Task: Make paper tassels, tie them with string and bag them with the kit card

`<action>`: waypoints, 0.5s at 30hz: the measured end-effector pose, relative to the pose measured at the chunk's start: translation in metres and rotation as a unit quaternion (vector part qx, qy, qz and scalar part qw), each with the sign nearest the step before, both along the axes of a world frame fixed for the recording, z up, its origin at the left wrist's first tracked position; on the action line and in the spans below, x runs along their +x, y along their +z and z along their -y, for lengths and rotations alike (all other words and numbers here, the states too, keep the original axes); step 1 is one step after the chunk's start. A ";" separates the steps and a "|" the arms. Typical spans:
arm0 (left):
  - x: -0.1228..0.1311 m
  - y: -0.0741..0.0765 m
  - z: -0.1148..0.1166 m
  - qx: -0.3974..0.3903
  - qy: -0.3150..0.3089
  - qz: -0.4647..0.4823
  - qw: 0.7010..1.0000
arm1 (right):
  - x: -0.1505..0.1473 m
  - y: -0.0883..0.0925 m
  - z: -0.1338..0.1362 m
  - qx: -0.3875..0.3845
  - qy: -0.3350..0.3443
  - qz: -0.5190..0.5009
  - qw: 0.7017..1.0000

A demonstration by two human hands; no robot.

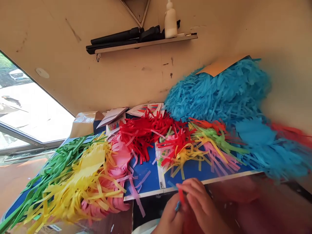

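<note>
Just in front of the table's near edge, my two hands come together. My left hand [172,211] is closed around a small bit of blue paper [177,206], which pokes out between its fingers. Upright between the hands stands a narrow red paper strip [181,196]. The bent fingers of my right hand [196,196] press on that strip from the other side. A pale blue strip end [172,185] sticks out past the fingertips. Part of what lies between the palms is hidden. Closest on the table are fringed yellow strips [184,157] and pink strips [214,157].
The blue table [143,182] carries fringed paper bundles: green [65,156], yellow [92,162], pink [120,154], red [141,133] and blue [255,133]. A large blue fringe pile [214,91] leans at the wall. Above hangs a shelf [146,45] with a white bottle [170,22].
</note>
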State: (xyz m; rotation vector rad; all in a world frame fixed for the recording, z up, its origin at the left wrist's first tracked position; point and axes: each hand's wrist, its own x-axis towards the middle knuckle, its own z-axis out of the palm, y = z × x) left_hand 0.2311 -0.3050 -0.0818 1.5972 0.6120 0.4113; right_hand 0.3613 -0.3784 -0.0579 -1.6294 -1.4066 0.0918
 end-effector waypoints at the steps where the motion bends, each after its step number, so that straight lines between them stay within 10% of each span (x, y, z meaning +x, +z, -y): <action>1: 0.000 0.001 -0.001 0.005 0.004 0.004 1.000 | 0.014 0.001 0.000 0.015 -0.022 0.016 1.000; 9: -0.006 0.015 -0.017 0.013 0.084 0.035 0.996 | 0.178 0.023 -0.066 -0.173 -0.181 0.261 0.932; 15: -0.014 0.018 -0.015 0.018 0.085 0.023 0.996 | 0.212 0.021 -0.104 -0.249 -0.203 0.213 0.923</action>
